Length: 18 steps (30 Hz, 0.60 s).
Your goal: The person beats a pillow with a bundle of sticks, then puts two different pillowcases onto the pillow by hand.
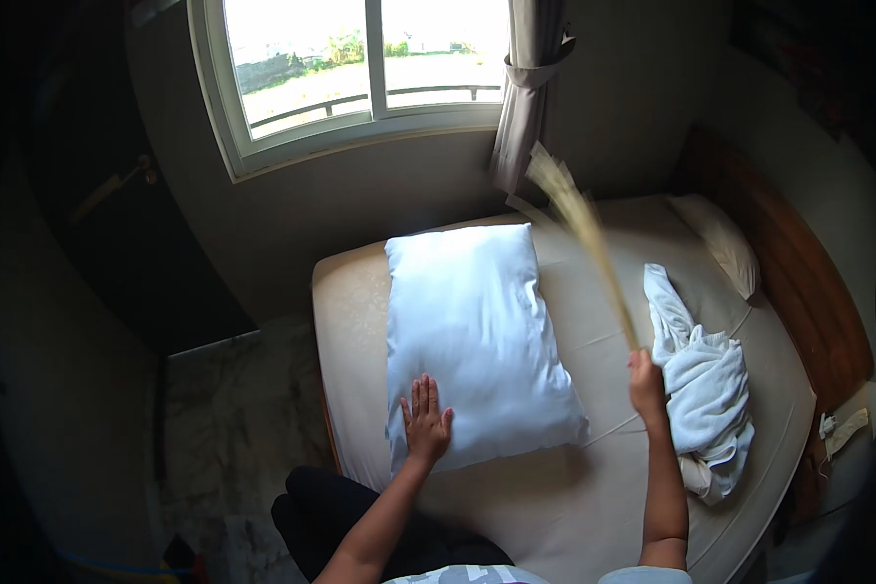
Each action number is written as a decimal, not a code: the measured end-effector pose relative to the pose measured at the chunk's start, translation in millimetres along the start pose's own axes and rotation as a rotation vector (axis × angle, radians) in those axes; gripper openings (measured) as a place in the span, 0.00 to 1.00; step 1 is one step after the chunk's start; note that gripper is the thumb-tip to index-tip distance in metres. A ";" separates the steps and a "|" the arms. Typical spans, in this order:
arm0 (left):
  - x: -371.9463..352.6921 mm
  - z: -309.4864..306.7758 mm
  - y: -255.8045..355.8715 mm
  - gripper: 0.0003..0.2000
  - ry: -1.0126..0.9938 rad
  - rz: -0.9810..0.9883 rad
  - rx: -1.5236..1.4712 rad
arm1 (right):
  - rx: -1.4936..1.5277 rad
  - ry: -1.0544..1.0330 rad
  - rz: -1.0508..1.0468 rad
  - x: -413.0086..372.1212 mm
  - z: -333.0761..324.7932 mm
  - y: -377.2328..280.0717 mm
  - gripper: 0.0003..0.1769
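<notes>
A white pillow [467, 341] lies flat on the bed, its sheen catching light from the window. My left hand [425, 422] rests palm down on the pillow's near left part, fingers stretched out. In my right hand [644, 380] is the handle end of a straw-coloured stick broom [596, 243], gripped in closed fingers. The broom is raised and slants up to the left; its bristle end is smeared by motion, apart from the pillow. To the right of that hand lies a crumpled white towel-like cloth [708, 384].
The bed [574, 526] has a beige fitted sheet and a wooden headboard [808, 253] at right. Another pillow [718, 241] lies by the headboard. Beyond the bed are a window [375, 73] and a tied curtain [528, 97]. A dark door [136, 214] stands at left.
</notes>
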<state>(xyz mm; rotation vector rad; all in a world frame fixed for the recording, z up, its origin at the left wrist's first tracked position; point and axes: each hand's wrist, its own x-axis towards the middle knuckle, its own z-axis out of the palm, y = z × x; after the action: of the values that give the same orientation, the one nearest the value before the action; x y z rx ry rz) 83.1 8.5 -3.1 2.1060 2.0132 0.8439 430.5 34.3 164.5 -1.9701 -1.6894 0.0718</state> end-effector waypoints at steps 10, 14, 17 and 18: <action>3.0 -7.5 4.3 0.30 -0.013 0.005 0.003 | 0.150 -0.202 0.144 -155.4 69.9 24.3 0.16; -14.5 -1.5 -1.6 0.29 -0.031 -0.017 0.003 | 0.330 0.060 0.351 -149.2 9.4 7.4 0.16; 6.0 -3.0 8.4 0.29 0.005 -0.008 -0.023 | 1.036 0.639 0.278 -86.8 -56.8 -24.4 0.16; 2.7 -2.5 6.5 0.29 0.008 -0.008 -0.037 | 1.125 0.790 0.086 -68.9 -64.5 -27.8 0.17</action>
<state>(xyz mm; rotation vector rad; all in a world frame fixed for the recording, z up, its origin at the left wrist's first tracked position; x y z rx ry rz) 87.6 9.6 2.7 2.0773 1.9931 0.8826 415.0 -51.1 210.9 -0.9796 -0.7314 0.1923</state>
